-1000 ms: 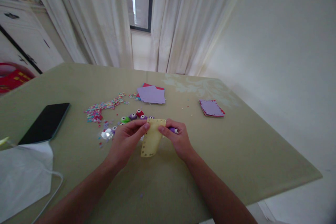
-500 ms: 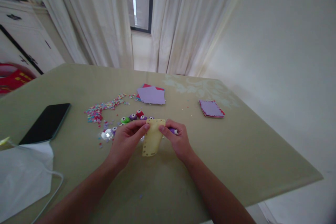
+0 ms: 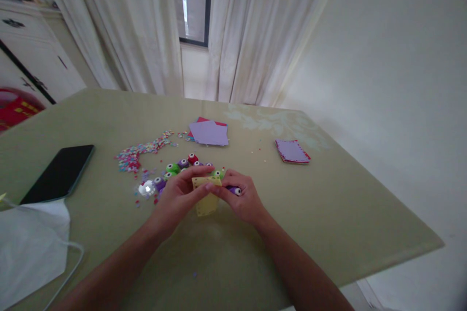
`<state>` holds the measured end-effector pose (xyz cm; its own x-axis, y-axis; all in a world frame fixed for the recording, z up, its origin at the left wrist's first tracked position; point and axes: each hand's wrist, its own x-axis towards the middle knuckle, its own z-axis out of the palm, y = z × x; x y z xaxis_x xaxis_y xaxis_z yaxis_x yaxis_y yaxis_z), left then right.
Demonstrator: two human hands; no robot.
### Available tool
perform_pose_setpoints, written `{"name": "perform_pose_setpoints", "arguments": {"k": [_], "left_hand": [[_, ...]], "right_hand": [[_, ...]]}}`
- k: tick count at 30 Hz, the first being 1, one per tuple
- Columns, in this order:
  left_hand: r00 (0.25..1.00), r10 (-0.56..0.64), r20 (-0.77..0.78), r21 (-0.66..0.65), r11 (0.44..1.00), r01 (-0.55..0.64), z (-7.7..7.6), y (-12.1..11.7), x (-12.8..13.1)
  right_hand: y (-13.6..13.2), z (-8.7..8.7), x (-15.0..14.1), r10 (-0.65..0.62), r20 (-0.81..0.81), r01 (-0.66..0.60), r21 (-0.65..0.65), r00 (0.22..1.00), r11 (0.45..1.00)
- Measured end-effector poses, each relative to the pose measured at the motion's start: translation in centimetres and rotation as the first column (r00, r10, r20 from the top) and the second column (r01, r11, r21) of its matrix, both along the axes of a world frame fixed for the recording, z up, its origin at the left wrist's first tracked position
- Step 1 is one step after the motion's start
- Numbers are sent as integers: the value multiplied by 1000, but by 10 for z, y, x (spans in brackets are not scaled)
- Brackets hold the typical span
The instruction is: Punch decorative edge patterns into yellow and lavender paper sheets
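A small yellow sheet of paper [image 3: 206,205] with dark dots along its edges is held up over the table between my two hands. My left hand [image 3: 179,195] pinches its upper part between thumb and fingers. My right hand [image 3: 239,198] grips the sheet from the other side, thumb meeting the left thumb near the top. Tucked in the right fingers is a purple piece with an eye-like white end [image 3: 234,190]; most of it is hidden. Just behind the hands lie several small eye-topped pieces, among them a green one [image 3: 172,168] and a red one [image 3: 192,159].
Colourful confetti bits [image 3: 138,153] spread at the left of the table. Purple and red paper squares [image 3: 209,133] lie at the back, with a dotted-edge purple stack [image 3: 292,151] further right. A phone [image 3: 58,173] and a white sheet with a cord [image 3: 32,243] lie at left.
The yellow sheet's top has come down and bends over, so less of its front shows. My right hand has moved slightly left and down, bringing the thumbs together.
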<state>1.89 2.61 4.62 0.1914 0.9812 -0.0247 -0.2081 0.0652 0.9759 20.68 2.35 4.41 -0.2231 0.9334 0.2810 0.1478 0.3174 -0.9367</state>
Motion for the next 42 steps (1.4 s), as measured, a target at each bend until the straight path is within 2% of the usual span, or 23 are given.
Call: {"name": "perform_pose_setpoints", "arguments": {"k": [3, 5, 8, 13, 19, 24, 28, 31, 34, 38, 42], "left_hand": [[994, -28, -106, 51, 998, 34, 2, -2, 0], [994, 10, -112, 100, 995, 1, 1, -3, 1], [995, 100, -19, 72, 993, -98, 0, -2, -1], [930, 340, 136, -119, 938, -325, 6, 7, -10], [850, 466, 246, -138, 885, -445, 17, 17, -18], [839, 390, 380, -111, 920, -377, 17, 22, -22], [823, 393, 410, -104, 916, -387, 16, 23, -25], [861, 351, 367, -136, 936, -323, 19, 19, -23], [920, 268, 286, -160, 960, -230, 22, 13, -20], [962, 202, 184, -199, 966, -165, 18, 6, -14], [986, 133, 105, -173, 978, -113, 7, 2, -8]], "right_hand": [[-4, 2, -3, 69, 63, -70, 6, 996, 998], [-5, 3, -5, 71, 70, -72, 12, 995, 997], [-4, 3, -6, 55, 74, -57, 25, 996, 998], [-3, 0, -6, 19, 117, -25, 54, 993, 998], [-2, -2, -7, -8, 91, 0, 83, 996, 997], [5, -8, -4, -92, 54, 91, 21, 994, 996], [15, -16, 4, -198, 93, 197, 21, 976, 980], [24, -24, 12, -288, 149, 280, 71, 946, 957], [31, -30, 17, -328, 122, 332, -8, 937, 943], [34, -28, 17, -302, -79, 273, -258, 950, 927], [28, -19, 12, -234, -336, 88, -398, 912, 913]]}}
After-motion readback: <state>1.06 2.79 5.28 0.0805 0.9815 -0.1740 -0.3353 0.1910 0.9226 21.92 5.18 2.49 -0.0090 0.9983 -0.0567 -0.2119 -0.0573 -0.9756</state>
